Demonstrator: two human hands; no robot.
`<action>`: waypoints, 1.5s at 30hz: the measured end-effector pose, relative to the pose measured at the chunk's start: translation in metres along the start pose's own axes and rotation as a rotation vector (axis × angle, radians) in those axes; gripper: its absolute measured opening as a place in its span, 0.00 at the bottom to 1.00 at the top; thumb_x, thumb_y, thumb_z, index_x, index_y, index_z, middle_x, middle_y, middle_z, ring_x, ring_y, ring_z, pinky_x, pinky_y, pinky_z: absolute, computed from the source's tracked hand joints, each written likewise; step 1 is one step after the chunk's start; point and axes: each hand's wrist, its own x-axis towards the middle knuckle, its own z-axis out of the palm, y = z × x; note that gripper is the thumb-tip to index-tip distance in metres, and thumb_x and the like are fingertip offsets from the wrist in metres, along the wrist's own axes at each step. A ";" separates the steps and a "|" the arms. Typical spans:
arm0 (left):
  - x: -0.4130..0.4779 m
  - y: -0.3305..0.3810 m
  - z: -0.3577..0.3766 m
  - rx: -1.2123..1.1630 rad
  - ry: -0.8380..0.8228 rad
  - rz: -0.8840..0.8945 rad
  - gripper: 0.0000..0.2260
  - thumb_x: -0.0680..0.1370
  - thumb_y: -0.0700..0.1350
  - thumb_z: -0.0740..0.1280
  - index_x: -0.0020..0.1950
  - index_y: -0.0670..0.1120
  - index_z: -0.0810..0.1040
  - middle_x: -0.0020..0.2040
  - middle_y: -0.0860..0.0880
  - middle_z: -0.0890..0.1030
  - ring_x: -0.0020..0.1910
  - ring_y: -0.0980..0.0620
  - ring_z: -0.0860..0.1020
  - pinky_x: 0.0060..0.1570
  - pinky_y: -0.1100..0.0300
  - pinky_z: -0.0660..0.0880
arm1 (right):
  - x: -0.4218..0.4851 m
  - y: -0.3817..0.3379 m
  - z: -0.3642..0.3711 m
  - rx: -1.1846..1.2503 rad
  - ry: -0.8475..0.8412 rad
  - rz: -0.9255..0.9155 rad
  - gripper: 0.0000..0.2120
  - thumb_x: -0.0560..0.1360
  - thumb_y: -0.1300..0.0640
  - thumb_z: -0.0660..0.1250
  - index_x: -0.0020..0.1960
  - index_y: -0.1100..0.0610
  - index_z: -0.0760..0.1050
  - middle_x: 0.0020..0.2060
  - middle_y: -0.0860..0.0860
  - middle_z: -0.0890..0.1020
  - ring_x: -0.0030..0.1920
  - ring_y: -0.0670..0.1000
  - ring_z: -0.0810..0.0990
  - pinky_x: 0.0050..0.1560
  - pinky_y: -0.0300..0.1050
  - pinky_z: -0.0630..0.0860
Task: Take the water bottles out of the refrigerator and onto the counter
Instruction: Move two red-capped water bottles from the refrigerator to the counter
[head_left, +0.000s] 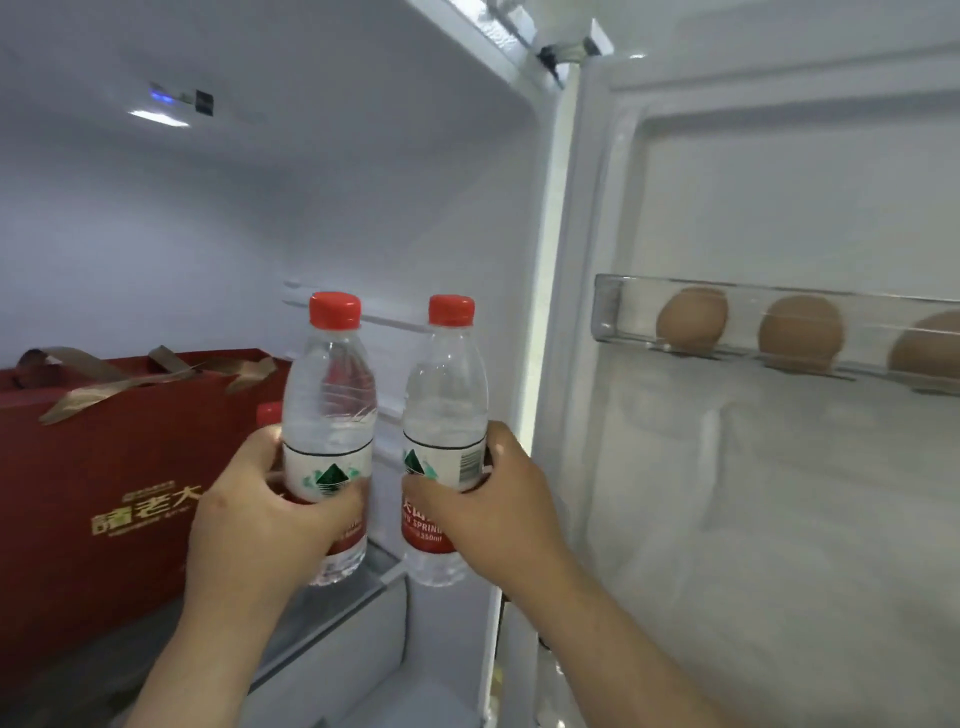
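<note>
Inside open refrigerator (363, 171), my left hand (260, 525) grips one water bottle (329, 415), right hand (498, 499) grips second bottle (445, 415); both upright, apart. Behind left hand, red cap (269, 414), probably third bottle.

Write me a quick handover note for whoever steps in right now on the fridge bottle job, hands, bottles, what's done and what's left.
Left hand: closed around the left water bottle, upright, held at the label.
Right hand: closed around the right water bottle, also upright.
Both bottles are lifted, in front of the open refrigerator compartment, not yet on any counter; the counter is out of view.
A third red cap shows behind the left hand, beside the red gift bag, so at least one more bottle seems to remain inside.
Eggs sit in the door tray; leave them.
Left: carry both bottles to the counter, then return for the rest.
</note>
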 end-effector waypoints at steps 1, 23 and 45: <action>-0.003 0.009 0.000 -0.026 -0.020 0.000 0.18 0.59 0.56 0.78 0.46 0.64 0.76 0.41 0.68 0.81 0.39 0.67 0.80 0.32 0.60 0.76 | -0.005 -0.005 -0.008 0.003 0.008 -0.001 0.21 0.58 0.39 0.75 0.47 0.30 0.71 0.44 0.25 0.80 0.43 0.30 0.80 0.35 0.28 0.75; -0.172 0.275 0.128 -0.618 -0.621 0.075 0.32 0.48 0.69 0.78 0.50 0.62 0.84 0.44 0.51 0.88 0.42 0.50 0.87 0.42 0.43 0.80 | -0.192 -0.073 -0.385 -0.054 0.173 -0.015 0.20 0.60 0.45 0.77 0.51 0.39 0.80 0.45 0.42 0.87 0.45 0.43 0.86 0.39 0.32 0.80; -0.439 0.528 0.444 -1.042 -1.247 0.022 0.22 0.50 0.56 0.76 0.44 0.64 0.83 0.43 0.56 0.87 0.41 0.58 0.85 0.38 0.56 0.77 | -0.401 -0.015 -0.744 -0.570 0.906 0.302 0.23 0.60 0.42 0.77 0.55 0.39 0.78 0.48 0.38 0.85 0.47 0.39 0.84 0.44 0.41 0.82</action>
